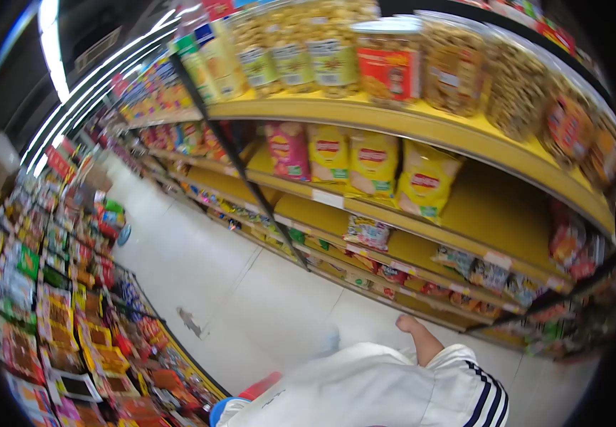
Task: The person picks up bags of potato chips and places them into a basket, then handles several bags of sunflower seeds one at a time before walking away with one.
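Observation:
My right hand (406, 324) is small in view beyond the white sleeve with dark stripes, its fingers curled closed and nothing visible in them. It is over the pale floor, nearest to the lowest shelves and apart from them. My left hand is not in view. A red object (261, 386) shows beside the white shirt (365, 388), mostly hidden, near a blue-edged sleeve. Yellow chip bags (372, 165) and a pink bag (288, 151) stand on the middle shelf. Above them are clear jars of snacks (454, 64) and a red-labelled tub (387, 64).
Yellow shelving (464, 128) curves along the right, with a dark upright post (233, 149) in front. Smaller snack bags (368, 231) lie on lower shelves. Packed colourful goods (59, 309) line the left. Between them runs a tiled aisle (279, 299) with a dark floor mark (189, 320).

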Tool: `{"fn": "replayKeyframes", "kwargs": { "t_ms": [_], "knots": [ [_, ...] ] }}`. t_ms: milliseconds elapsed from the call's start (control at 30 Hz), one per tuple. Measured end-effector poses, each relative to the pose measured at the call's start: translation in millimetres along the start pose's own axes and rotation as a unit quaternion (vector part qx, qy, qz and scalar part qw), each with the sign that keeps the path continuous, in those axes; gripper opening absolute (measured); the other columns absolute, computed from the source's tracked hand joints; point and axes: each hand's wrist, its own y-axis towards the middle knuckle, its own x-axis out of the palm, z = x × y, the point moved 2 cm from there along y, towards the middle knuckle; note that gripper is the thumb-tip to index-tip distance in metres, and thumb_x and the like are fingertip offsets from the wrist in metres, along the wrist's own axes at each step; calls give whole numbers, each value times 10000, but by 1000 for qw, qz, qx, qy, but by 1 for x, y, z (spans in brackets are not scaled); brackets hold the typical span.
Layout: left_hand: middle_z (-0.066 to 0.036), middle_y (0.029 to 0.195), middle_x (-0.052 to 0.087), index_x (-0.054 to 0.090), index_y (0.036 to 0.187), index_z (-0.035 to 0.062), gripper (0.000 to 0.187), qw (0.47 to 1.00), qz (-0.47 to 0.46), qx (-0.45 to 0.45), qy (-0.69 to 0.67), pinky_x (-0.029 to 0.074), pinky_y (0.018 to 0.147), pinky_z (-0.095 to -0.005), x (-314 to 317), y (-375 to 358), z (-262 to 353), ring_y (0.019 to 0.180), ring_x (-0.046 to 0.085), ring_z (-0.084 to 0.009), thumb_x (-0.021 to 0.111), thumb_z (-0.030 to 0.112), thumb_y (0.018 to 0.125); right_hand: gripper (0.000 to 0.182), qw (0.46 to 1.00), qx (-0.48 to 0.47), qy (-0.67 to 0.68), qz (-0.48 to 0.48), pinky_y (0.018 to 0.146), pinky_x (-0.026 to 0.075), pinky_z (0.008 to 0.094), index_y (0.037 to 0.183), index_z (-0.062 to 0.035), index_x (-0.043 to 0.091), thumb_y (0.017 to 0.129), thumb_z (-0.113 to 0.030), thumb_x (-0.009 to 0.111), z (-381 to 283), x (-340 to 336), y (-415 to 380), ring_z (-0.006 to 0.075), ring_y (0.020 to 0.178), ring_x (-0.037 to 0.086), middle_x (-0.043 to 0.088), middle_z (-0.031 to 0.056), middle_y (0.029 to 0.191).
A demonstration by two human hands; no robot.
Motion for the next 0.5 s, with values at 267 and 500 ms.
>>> {"fn": "replayKeyframes", "kwargs": {
  "t_ms": [267, 500],
  "knots": [
    [-114, 893, 657, 622, 970, 45, 214, 968, -116, 123, 184, 505, 722, -306, -6, 73, 134, 801, 634, -173, 591, 181, 808, 269, 875, 153, 447, 109, 771, 503, 366, 968, -43, 644, 796, -223, 543, 34, 20, -107, 276, 829, 635, 650, 157, 933],
    [-124, 906, 659, 620, 972, 44, 223, 890, -218, 208, 343, 507, 733, -315, 55, 113, 258, 807, 640, -186, 588, 192, 809, 381, 713, 560, 367, 208, 919, 454, 400, 1036, 31, 627, 823, -257, 497, 86, 117, -345, 383, 1037, 572, 572, 254, 1146]
  ]
}}
